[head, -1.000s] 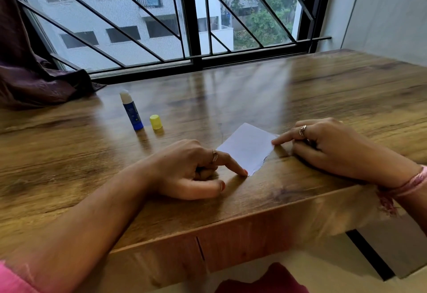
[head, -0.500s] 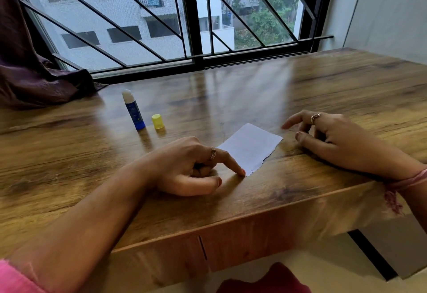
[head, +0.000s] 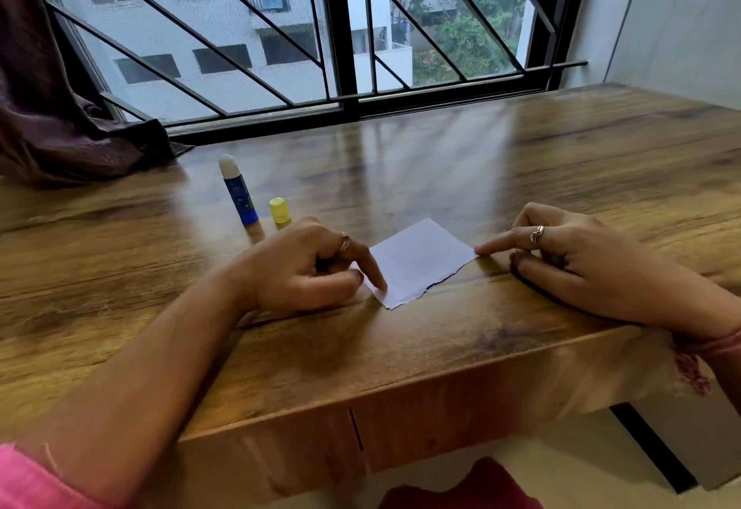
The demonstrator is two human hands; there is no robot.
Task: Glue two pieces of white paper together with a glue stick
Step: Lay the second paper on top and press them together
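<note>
A small white paper (head: 417, 264) with a torn near edge lies flat on the wooden table (head: 501, 171); I cannot tell whether it is one sheet or two stacked. My left hand (head: 304, 268) presses its straight index fingertip on the paper's near left corner, with the other fingers curled under. My right hand (head: 569, 260) touches the paper's right corner with a straight index finger. The blue glue stick (head: 238, 195) stands uncapped behind my left hand. Its yellow cap (head: 279, 210) stands just to its right.
A dark curtain (head: 60, 127) drapes onto the table's far left corner. A barred window (head: 345, 67) runs along the far edge and a pale wall (head: 681, 19) closes the right side. The table's front edge is close below my wrists.
My right hand drew back from the paper half a second ago and now has its index fingertip on the right corner again. My left index finger stays pressed on the near left corner.
</note>
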